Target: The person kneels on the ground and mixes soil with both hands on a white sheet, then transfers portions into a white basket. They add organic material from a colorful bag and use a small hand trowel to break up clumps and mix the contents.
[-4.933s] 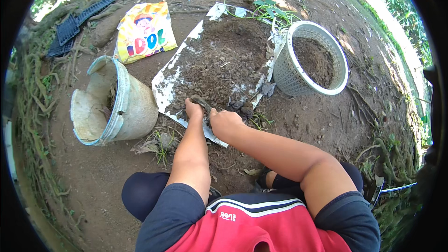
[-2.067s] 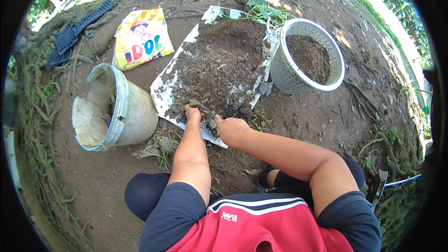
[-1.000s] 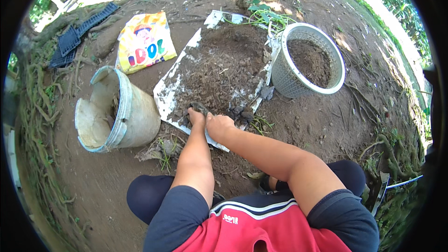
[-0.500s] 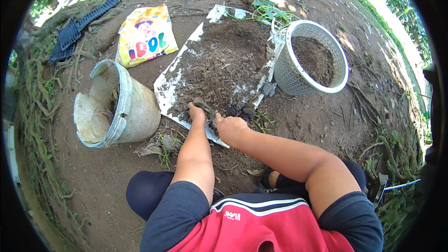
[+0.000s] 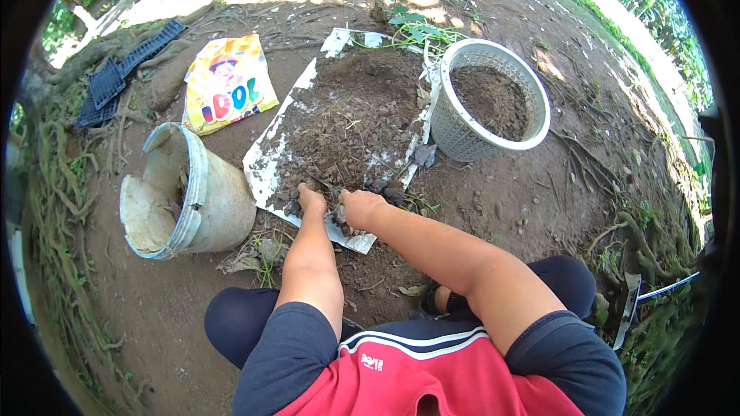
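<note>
A heap of dark soil (image 5: 351, 119) lies on a white sheet (image 5: 266, 173) spread on the ground. My left hand (image 5: 311, 201) and my right hand (image 5: 361, 209) are side by side at the near edge of the heap, fingers curled down into the soil, with a clump of it between them. How much soil each hand holds is hidden by the fingers. A white mesh basket (image 5: 493, 100) partly filled with soil stands at the far right of the sheet.
A broken grey-white bucket (image 5: 193, 192) lies on its side to the left. A yellow printed bag (image 5: 227, 81) and black plastic trays (image 5: 119, 69) lie farther back left. Roots and bare earth surround the spot; green plants (image 5: 405, 23) grow behind the sheet.
Both hands stay at the near edge of the soil heap, shifting slightly as they work the soil together. Nothing else has moved.
</note>
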A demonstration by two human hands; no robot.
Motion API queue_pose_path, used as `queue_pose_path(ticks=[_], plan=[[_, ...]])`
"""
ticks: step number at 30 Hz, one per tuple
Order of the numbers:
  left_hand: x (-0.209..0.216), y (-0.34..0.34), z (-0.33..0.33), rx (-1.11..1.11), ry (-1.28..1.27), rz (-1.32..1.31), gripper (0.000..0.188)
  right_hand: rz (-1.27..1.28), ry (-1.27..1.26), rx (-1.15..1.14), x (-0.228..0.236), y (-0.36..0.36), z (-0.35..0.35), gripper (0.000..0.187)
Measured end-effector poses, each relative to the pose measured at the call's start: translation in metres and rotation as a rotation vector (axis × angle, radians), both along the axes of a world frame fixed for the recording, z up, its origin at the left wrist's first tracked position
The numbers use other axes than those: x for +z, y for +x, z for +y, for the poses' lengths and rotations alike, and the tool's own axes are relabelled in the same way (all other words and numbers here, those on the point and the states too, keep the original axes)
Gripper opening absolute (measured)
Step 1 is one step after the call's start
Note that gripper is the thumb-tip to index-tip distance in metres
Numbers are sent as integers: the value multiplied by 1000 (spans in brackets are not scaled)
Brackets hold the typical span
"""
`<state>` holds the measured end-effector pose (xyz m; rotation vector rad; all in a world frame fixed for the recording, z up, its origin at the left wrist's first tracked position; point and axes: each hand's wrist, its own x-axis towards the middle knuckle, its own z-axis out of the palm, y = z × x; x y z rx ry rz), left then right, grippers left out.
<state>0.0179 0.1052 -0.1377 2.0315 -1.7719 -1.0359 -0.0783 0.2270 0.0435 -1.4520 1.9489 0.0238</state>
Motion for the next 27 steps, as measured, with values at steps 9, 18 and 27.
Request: queue_pose_path(ticks=[9,18,27], plan=[[19,-2,5,169,95,304,61,89,-18,123,14,16,32,55],[10,-11,11,48,-81,91,45,110,-15,97,3,11,5,55],[-1,-11,4,451,203,810,57,117,-48,175,30,11,35,55]])
